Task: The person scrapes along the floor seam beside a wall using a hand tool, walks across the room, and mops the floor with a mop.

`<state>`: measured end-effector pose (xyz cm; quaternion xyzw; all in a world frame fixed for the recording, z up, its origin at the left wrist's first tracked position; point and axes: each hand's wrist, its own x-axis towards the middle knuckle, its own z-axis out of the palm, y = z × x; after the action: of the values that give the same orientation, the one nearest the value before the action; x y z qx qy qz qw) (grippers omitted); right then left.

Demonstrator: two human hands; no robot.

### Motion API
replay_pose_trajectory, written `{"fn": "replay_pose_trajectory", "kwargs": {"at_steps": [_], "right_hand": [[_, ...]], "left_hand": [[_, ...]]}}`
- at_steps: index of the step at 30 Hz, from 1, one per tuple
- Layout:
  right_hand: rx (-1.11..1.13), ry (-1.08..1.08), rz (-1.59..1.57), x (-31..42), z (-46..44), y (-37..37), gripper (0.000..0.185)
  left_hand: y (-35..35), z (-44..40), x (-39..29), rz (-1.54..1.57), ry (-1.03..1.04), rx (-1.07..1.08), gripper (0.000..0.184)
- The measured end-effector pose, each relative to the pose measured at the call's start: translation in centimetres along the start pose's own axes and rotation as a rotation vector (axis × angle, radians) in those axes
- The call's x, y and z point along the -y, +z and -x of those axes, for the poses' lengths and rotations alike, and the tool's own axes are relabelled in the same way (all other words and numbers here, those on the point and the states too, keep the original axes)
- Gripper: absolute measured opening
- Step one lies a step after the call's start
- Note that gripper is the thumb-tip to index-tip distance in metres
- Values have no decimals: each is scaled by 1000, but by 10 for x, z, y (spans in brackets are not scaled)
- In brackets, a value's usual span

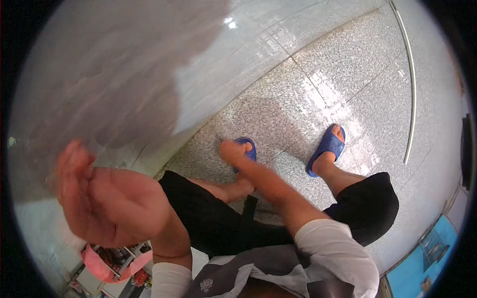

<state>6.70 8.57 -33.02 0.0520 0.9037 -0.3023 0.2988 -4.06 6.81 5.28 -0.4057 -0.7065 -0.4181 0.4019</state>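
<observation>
Two hands, head view: at eight o'clock, the blurry left hand [109, 203] is half open, looking empty. I can't tell how open or full the right hand [231, 151] is; a blue slipper [254, 152] shows at its three o'clock.

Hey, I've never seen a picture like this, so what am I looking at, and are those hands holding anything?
There's no machine here, just a person with two bare hands. The single picture comes from a camera worn on the head, looking down. The left hand is raised close to the camera and blurred; no held thing shows in it. The right hand partly hides the left foot; whether it holds something small can't be made out. The feet wear blue slippers, and a long pale strip lies on the speckled floor. A pink container with things inside shows at lower left.
</observation>
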Motion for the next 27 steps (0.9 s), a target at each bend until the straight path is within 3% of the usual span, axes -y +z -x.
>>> {"fn": "replay_pose_trajectory", "kwargs": {"at_steps": [3, 5, 7, 9, 12, 14, 16, 17, 18, 19, 21, 24, 27], "right_hand": [[116, -134, -112, 49, -10, 41, 17], [4, 60, -276, 43, 2, 16, 17], [-22, -26, -152, 4, -7, 0, 17], [-159, 167, -107, -21, 1, -35, 19], [-163, 64, 60, -57, 24, -67, 18], [-269, 333, -106, -75, 16, -46, 21], [-279, 280, -121, -38, 29, -26, 24], [-184, 383, -180, -15, 20, -23, 23], [-121, 261, 1, 4, 20, -19, 23], [-129, 258, -4, 12, 8, -11, 23], [-44, 17, 50, 16, -13, -2, 21], [-269, 39, 4, -27, -3, -20, 19], [-254, 237, 70, -88, 13, -73, 16]], "left_hand": [[2, 4, 7, -110, 4, 50, 23], [-5, 7, 13, -210, 103, 131, 23], [-13, 8, 16, -206, 99, 158, 23], [-21, 8, 17, -218, 107, 181, 22], [-20, 4, 17, -63, 123, 121, 21], [-19, 6, 13, 25, 9, 10, 22], [-22, 4, 10, -2, -2, 59, 22], [-24, 1, 9, -29, -1, 109, 22], [-20, 2, 6, -32, 5, 109, 22], [-12, 5, 3, -15, -22, 75, 22], [-4, 8, 1, 14, -36, 37, 22], [-5, 11, 1, 62, -60, 55, 22], [-3, 9, -4, 81, -124, 31, 20]]}}
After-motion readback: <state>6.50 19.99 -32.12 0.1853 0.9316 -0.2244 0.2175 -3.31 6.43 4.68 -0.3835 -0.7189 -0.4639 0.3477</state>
